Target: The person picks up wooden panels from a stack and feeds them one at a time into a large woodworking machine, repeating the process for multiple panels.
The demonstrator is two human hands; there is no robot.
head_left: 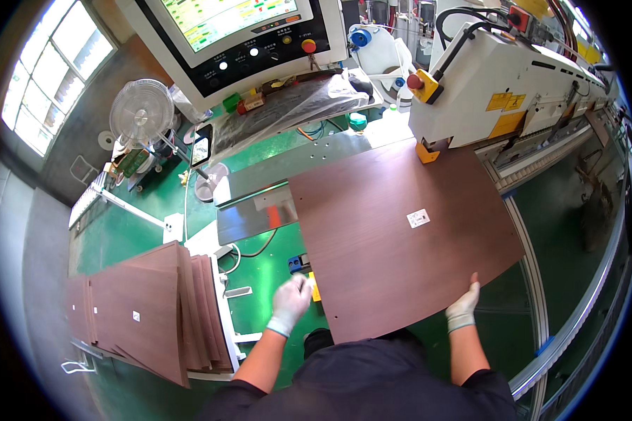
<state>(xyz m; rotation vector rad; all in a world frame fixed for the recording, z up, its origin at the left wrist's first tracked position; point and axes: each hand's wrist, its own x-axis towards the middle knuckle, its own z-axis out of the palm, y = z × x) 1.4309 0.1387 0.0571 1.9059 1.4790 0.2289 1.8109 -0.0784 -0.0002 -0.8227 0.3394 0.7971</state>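
Resting between both hands, right hand touching panel.

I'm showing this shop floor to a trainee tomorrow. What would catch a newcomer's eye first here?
First the big brown board in the middle, lying flat at the mouth of the white machine at upper right; the right hand holds its near edge, while the left hand hovers just off its left edge. Next, the stack of boards at lower left, and the control panel with its lit screen at the top.
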